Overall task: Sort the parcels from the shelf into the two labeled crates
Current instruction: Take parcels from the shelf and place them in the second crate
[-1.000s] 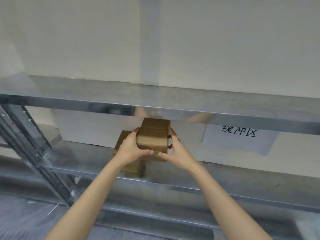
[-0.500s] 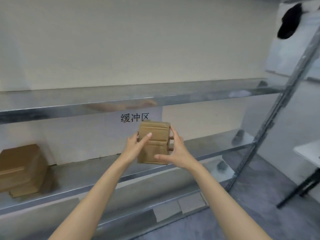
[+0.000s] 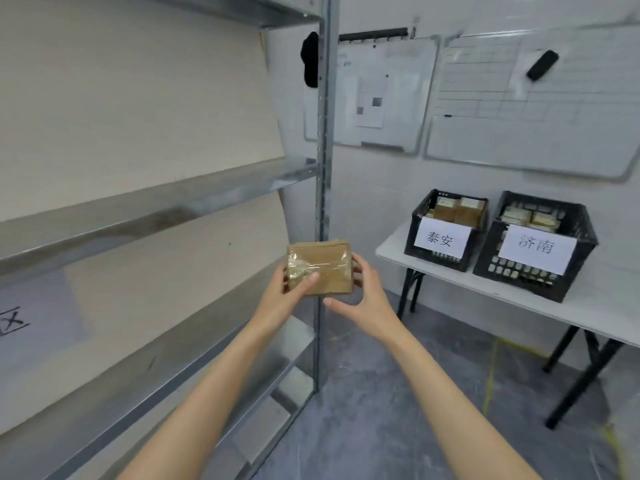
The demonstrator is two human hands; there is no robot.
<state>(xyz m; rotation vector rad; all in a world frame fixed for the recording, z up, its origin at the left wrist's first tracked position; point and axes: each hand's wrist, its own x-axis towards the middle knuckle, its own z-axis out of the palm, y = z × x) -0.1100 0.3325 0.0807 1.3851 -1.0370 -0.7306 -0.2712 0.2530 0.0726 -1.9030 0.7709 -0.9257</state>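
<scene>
Small brown cardboard parcel [image 3: 320, 268], banded with glossy clear tape, up in the air in front of the upright post [image 3: 323, 168] of the metal shelf [image 3: 138, 216], well apart from the crates. Gripped from both sides. Left hand [image 3: 287, 299] on the left edge, thumb laid across the taped face, the other fingers hidden behind. Right hand [image 3: 363, 292] on the right edge, fingers [image 3: 356, 263] curled round the far side, thumb reaching under the bottom edge. Print on the parcel too blurred to read.

To the right, against the wall, a white folding table [image 3: 609, 310] on black legs, carrying two black plastic crates side by side. On the front of the left crate [image 3: 410, 244], a white sheet reading 泰安 [image 3: 440, 240]. On the front of the right crate [image 3: 519, 275], a white sheet reading 济南 [image 3: 536, 244]. Inside both, brown parcels [image 3: 457, 207] with pale labels on top, text too small to make out.

At the far left, on the back panel of the shelf, a paper sign [image 3: 14, 322] cut off by the frame edge, only the character 区 showing. On the wall above the table, two whiteboards [image 3: 554, 116], the right one ruled into a faint grid with a black eraser [image 3: 542, 64] stuck to it, the left one with printed sheets pinned on, unreadable. Behind the post, a dark item [image 3: 310, 60] hanging. Below, grey floor [image 3: 381, 410] with a yellow line.
</scene>
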